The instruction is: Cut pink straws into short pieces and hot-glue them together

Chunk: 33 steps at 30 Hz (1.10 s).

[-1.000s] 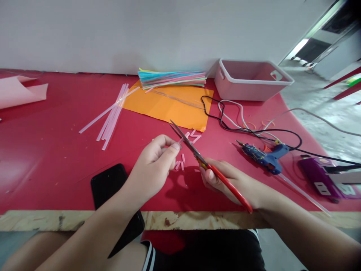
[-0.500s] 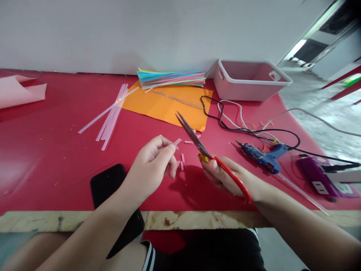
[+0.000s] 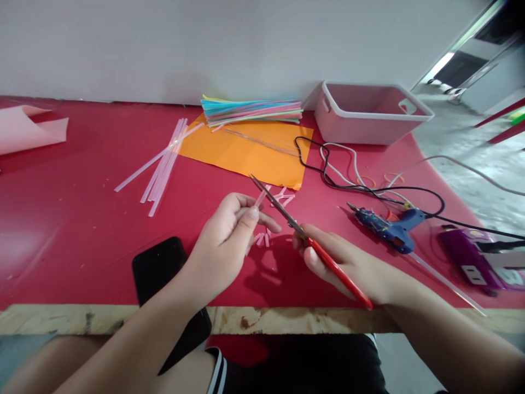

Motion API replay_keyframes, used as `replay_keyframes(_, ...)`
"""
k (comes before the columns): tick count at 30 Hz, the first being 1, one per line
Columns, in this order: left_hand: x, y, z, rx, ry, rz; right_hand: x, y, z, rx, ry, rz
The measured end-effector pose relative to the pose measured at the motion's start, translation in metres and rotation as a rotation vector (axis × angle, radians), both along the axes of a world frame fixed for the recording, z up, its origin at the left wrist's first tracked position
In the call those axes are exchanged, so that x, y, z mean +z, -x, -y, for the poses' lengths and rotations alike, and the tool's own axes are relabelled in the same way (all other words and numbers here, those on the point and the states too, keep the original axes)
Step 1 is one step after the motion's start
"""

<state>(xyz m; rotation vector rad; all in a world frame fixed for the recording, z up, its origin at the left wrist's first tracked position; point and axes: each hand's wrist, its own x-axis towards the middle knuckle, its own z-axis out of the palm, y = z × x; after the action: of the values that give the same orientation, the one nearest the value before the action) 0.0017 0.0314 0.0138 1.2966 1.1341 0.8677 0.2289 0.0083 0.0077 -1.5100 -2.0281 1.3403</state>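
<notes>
My left hand pinches a short length of pink drinking straw between thumb and fingers. My right hand is wrapped round the red-handled scissors. Their blades point up and to the left, crossing the straw piece just above my left fingertips. Below my left fingers lie several short cut straw pieces. Longer pink scraps rest beyond the blades, near the orange sheet.
Whole pink straws lie left; a multicoloured straw bundle is at the back. A pink basket stands back right. Tangled cables, a blue glue gun and a purple box are right. A black phone lies by my left forearm.
The scissors have moved left and lower, so their blades now cross the straw in my left hand. That straw piece stands more upright and shows more of its length.
</notes>
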Motion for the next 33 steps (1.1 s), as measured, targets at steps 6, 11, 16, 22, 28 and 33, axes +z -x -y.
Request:
replay_keyframes(6, 0.001, -0.001, -0.001, 0.012, 0.037, 0.010, 0.005, 0.004, 0.000, 0.017, -0.045, 0.039)
replay_keyframes(11, 0.003, -0.001, -0.001, 0.032, 0.054, -0.008, 0.007, 0.005, 0.000, 0.043, -0.014, 0.065)
replay_keyframes(16, 0.003, 0.000, -0.002, 0.015, 0.081, 0.020, 0.007, 0.005, -0.002, 0.062, 0.031, 0.053)
replay_keyframes(22, 0.003, 0.000, -0.005, 0.027, 0.107, 0.051, 0.005, 0.005, -0.003, 0.059, 0.076, -0.004)
replay_keyframes(28, 0.001, -0.001, -0.009, 0.029, 0.094, 0.077, 0.004, 0.005, -0.004, 0.066, 0.125, -0.103)
replay_keyframes(33, -0.002, -0.002, -0.012, 0.023, 0.094, 0.084, 0.001, 0.003, -0.003, 0.084, 0.171, -0.244)
